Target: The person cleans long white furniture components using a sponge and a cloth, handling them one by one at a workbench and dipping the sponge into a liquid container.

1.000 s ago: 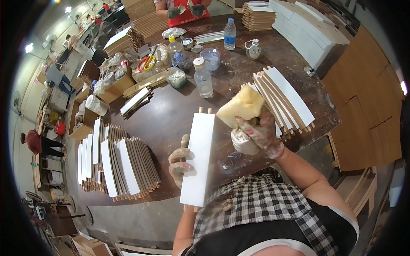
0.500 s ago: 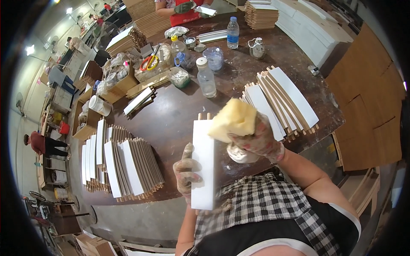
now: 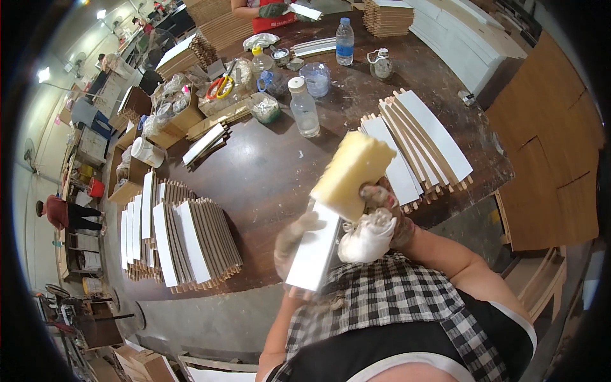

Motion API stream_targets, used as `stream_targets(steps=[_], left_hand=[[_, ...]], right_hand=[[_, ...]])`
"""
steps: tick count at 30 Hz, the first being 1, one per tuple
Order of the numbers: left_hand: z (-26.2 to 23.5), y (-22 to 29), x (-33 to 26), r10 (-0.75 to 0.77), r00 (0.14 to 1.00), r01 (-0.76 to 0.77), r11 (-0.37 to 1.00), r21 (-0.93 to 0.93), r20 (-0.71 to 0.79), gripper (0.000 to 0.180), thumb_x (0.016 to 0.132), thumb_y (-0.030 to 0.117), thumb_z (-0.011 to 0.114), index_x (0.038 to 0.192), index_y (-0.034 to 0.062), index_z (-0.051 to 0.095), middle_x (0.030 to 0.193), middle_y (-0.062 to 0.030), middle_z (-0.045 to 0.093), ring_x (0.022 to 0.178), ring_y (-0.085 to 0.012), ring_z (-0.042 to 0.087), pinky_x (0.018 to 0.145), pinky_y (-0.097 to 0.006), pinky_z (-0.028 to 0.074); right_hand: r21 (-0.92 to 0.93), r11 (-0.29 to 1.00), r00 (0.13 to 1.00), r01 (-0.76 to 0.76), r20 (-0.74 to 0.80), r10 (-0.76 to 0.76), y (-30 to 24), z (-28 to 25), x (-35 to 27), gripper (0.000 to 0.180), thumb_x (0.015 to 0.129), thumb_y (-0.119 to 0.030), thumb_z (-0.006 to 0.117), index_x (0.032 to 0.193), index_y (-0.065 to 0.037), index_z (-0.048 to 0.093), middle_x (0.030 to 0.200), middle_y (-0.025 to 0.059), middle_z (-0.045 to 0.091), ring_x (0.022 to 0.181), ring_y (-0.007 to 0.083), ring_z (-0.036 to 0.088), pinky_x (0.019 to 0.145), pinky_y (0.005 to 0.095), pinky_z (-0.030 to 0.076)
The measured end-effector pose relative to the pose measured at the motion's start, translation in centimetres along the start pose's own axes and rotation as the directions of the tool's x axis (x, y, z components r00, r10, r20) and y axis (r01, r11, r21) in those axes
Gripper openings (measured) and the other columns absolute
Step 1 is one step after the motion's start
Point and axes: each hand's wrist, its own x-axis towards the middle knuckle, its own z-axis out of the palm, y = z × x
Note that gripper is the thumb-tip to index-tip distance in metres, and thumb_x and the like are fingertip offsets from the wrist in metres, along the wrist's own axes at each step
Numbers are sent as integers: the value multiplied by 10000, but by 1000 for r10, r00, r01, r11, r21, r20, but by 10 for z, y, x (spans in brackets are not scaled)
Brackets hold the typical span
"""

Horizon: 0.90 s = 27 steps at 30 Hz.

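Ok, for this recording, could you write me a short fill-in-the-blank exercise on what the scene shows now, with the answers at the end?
1. The sponge in the right hand is coloured ____.
2. The left hand holds a long board with a ____ face.
3. The apron is checked in white and ____.
4. The bottle nearest the handled jar has a ____ label.

Missing words: yellow; white; black; blue.

Foam sponge (image 3: 356,175): pale yellow.
Below it: panel (image 3: 315,251) face white, cloth (image 3: 367,237) white, apron (image 3: 407,296) checked black and white. Right of it: stacked slats (image 3: 436,130) white-faced, brown-edged.
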Motion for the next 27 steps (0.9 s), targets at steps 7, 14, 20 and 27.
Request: stream_targets(steps=[7,14,20,27], left_hand=[[20,5,6,-175,942,156,984,-90,-285,544,932,135,450,1435,110,243,1304,-133,456,1200,-266,451,1009,-390,398],[10,3,0,-354,935,291,769,570,1,395,877,184,499,1215,-20,501,1227,-175,517,1064,-262,542,902,-338,439],[7,-12,-10,-202,893,410,732,544,-402,350,955,179,384,1174,-62,512,1160,-210,545,963,-253,575,825,-342,472],[-33,0,6,68,969,188,424,886,-238,413,940,203,436,1230,-89,470,1137,-197,572,1005,-226,554,851,-319,456]], right_hand=[[-507,862,998,6,-53,-38,0,-12,-9,398,894,-60,538,1276,-120,446,1312,117,427,1211,224,450,991,370,439],[-63,996,993,-66,-104,59,-5,28,9,498,836,-90,534,1310,-32,391,1254,131,509,1147,228,519,956,347,451],[-128,983,929,-128,-362,74,-13,31,12,410,827,-146,596,1206,-60,466,1064,83,596,894,194,630,711,313,560],[-808,485,922,335,387,9,-12,14,1,620,688,-250,778,1198,-15,515,1114,124,605,988,217,618,844,324,534]])
